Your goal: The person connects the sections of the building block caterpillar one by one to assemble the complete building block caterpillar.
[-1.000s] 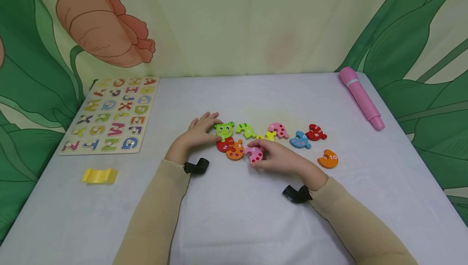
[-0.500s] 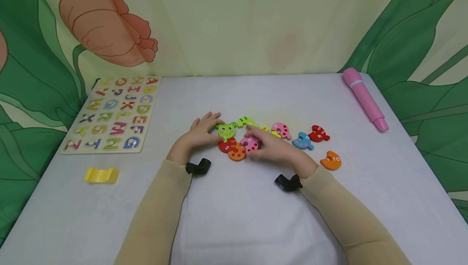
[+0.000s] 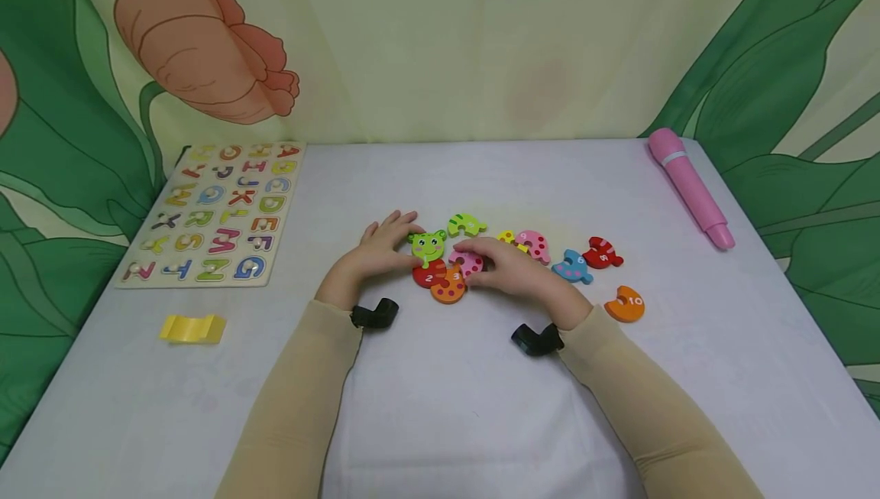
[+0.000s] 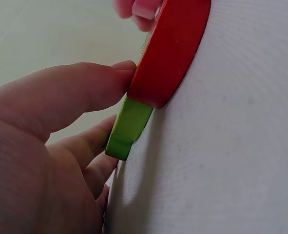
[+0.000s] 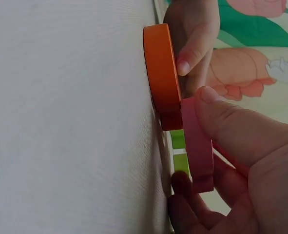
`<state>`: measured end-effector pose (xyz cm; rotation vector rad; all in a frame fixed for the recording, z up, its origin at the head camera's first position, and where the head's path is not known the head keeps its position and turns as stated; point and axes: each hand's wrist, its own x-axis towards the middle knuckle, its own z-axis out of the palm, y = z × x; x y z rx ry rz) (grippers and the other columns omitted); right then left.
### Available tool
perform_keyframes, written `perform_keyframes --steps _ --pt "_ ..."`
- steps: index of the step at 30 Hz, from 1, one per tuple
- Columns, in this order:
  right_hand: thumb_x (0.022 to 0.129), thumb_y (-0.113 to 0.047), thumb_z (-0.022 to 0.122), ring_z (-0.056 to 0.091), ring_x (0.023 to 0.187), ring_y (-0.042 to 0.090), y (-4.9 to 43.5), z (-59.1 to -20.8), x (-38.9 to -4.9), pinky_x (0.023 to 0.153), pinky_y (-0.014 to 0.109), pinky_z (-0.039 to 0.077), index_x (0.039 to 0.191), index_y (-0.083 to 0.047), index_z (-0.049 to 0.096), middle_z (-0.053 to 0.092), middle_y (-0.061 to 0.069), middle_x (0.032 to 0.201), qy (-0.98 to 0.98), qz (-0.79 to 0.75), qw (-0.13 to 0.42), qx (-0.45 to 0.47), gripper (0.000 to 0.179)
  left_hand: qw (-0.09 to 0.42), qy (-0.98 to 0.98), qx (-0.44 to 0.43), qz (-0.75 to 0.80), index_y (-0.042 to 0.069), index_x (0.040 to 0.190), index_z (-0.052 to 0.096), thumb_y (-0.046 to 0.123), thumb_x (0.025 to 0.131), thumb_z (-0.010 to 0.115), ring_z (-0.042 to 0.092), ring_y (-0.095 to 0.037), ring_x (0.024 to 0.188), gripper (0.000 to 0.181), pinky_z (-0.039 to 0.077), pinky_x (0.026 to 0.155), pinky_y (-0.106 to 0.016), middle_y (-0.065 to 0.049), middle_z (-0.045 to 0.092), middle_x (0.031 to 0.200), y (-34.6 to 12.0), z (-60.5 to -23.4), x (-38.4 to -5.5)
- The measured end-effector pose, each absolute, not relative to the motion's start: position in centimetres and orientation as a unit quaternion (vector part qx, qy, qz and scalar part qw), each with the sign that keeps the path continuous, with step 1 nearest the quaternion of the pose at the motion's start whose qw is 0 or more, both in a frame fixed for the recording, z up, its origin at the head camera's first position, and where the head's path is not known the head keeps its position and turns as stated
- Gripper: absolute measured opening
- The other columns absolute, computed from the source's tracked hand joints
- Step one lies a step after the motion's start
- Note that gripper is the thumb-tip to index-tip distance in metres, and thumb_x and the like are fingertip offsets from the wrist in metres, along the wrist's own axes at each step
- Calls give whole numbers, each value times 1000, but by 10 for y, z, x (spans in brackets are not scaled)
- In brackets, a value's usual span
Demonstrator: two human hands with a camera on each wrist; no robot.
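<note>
In the head view my left hand point(image 3: 378, 251) holds a green smiling-face puzzle piece point(image 3: 428, 245), thumb on its near side. The left wrist view shows the thumb touching the edge of a red piece point(image 4: 170, 53) that adjoins the green piece point(image 4: 126, 126). An orange piece point(image 3: 449, 290) numbered 3 lies against the red piece point(image 3: 426, 277) numbered 2. My right hand point(image 3: 512, 273) pinches a spotted pink piece point(image 3: 466, 262) between thumb and fingers, above the orange one. In the right wrist view the pink piece point(image 5: 198, 146) stands slightly higher than the orange piece point(image 5: 161, 68).
A green striped piece point(image 3: 467, 224) lies behind. Yellow point(image 3: 507, 238), pink point(image 3: 532, 244), blue point(image 3: 573, 267), red point(image 3: 602, 253) and orange point(image 3: 626, 305) pieces lie rightward. An alphabet board point(image 3: 192, 283) and yellow block point(image 3: 192, 329) are left, a pink microphone-shaped thing point(image 3: 690, 186) far right.
My right hand has carried the pink piece left and away from me, close to the orange piece. The green striped piece has shifted farther back. My left hand stays in place.
</note>
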<state>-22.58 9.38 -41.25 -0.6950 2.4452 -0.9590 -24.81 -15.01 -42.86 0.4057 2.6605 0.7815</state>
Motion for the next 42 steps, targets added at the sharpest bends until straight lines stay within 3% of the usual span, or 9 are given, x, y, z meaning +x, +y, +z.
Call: perform_keyframes --steps 10,17,24,27,33,42 --pt "83 -17 64 38 125 25 96 -406 -234 97 41 43 133 -15 46 44 6 138 870 -310 218 -317 53 167 936 140 278 21 128 47 37 79 60 -2 -20 142 53 -5 112 -50 1 17 153 -147 -428 -250" --pt "82 -19 65 31 130 28 94 -405 -234 99 44 40 132 -17 47 35 8 141 882 -273 231 -308 53 169 934 137 282 21 127 47 36 79 61 -2 -19 142 53 -6 112 -50 2 18 153 -147 -428 -250" --pt "83 -20 64 33 130 26 95 -403 -232 105 46 33 133 -13 44 40 8 138 888 -270 225 -295 54 170 932 131 291 22 127 47 36 78 61 -3 -18 142 53 -7 112 -48 3 17 153 -149 -430 -250" --pt "84 -20 63 35 129 25 95 -401 -233 103 45 36 133 -16 44 42 6 138 895 -280 222 -266 53 173 931 130 294 22 128 47 36 78 60 -3 -17 142 54 -8 112 -47 4 16 153 -149 -430 -250" --pt "86 -14 56 25 131 31 93 -388 -251 105 49 29 132 -15 45 37 9 142 911 -283 167 -250 47 174 932 130 292 22 128 46 37 78 60 -4 -17 142 54 -8 112 -47 4 16 153 -150 -429 -250" --pt "87 -12 56 22 135 30 89 -395 -282 109 52 21 135 -20 43 36 4 145 908 -275 202 -242 50 174 932 128 290 23 127 47 37 78 60 -3 -18 142 53 -8 112 -47 4 17 152 -150 -430 -250"
